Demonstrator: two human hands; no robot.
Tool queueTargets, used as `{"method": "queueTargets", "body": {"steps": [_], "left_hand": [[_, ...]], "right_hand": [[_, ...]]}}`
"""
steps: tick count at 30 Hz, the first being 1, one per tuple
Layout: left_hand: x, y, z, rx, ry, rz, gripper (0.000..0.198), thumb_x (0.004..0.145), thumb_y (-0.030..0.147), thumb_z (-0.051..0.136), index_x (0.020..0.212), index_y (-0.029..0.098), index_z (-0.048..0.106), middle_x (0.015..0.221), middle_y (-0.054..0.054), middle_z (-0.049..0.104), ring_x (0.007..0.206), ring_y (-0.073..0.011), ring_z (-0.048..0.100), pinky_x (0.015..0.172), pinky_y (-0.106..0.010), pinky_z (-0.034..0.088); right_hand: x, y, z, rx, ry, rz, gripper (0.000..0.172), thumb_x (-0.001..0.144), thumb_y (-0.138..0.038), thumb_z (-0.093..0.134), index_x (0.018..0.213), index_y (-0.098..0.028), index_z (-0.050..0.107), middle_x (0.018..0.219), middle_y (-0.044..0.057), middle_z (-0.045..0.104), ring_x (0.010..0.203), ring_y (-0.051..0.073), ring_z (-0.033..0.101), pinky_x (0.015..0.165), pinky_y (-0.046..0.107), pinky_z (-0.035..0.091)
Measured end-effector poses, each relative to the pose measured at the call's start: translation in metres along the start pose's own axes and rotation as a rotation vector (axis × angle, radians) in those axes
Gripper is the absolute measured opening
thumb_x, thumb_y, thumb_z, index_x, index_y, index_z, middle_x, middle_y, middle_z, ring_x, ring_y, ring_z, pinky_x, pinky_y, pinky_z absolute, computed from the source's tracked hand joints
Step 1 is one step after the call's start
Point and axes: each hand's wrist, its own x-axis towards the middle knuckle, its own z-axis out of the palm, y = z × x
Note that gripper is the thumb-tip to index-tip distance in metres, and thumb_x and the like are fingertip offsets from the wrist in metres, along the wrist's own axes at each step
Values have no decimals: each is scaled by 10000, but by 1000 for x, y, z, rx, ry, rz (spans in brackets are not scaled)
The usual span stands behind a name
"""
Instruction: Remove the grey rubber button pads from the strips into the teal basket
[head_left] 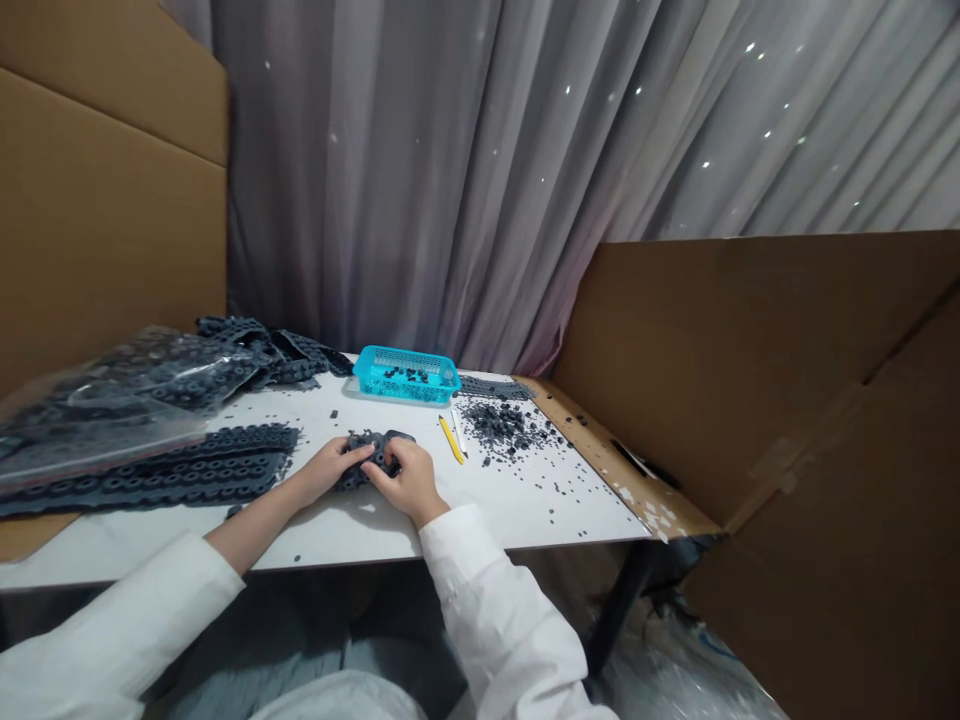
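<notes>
Near the front of the white table [480, 510], both my hands are closed on one dark grey rubbery piece with rows of round holes [367, 441]. My left hand [328, 470] grips its left side, thumb on top. From the right, my right hand [407, 478] pinches its upper right part with thumb and index finger. Whether a small bit is between those fingertips is hidden. Long dark perforated strips [217, 465] lie flat to the left of my hands. Just right of them rest a yellow pen-like tool [451, 440] and a thin white stick [459, 433].
A turquoise basket [405, 392] with small black bits stands at the back. Right of it spreads a pile of black bits [504, 425]. A clear plastic bag [112, 390] and bundled dark strips [277, 350] sit at left. Cardboard walls [750, 370] flank the table; a grey curtain [420, 180] hangs behind.
</notes>
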Motion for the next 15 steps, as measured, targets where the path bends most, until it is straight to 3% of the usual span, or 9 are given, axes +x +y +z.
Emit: {"method": "queueTargets", "body": {"steps": [4,8,12,15], "left_hand": [[-2,3,1,-16,-45,-11,268,552,440,831,628,201,734,645,-36,721,732,-268,634,751,-348,491],[0,4,1,-57,-65,-25,243,534,405,847,603,206,724,632,-27,719,722,-265,625,743,-341,474],[2,1,3,-132,-36,-52,277,515,412,863,613,199,717,653,-26,729,734,-257,632,754,-329,462],[2,-1,7,-224,-15,-94,337,512,458,867,653,194,713,667,-25,735,765,-252,658,759,-317,474]], "right_hand": [[-1,1,0,10,-128,-29,348,878,-435,527,635,-218,405,616,-2,456,627,161,430,613,277,285],[-1,6,2,251,-209,70,385,891,-460,519,607,-205,467,589,-13,450,584,143,402,587,280,268],[1,13,9,623,-216,285,498,770,-582,641,524,-191,453,535,-34,357,559,121,314,561,278,239],[5,13,15,742,-178,348,540,706,-654,675,521,-174,509,521,-30,394,556,116,332,564,272,270]]}}
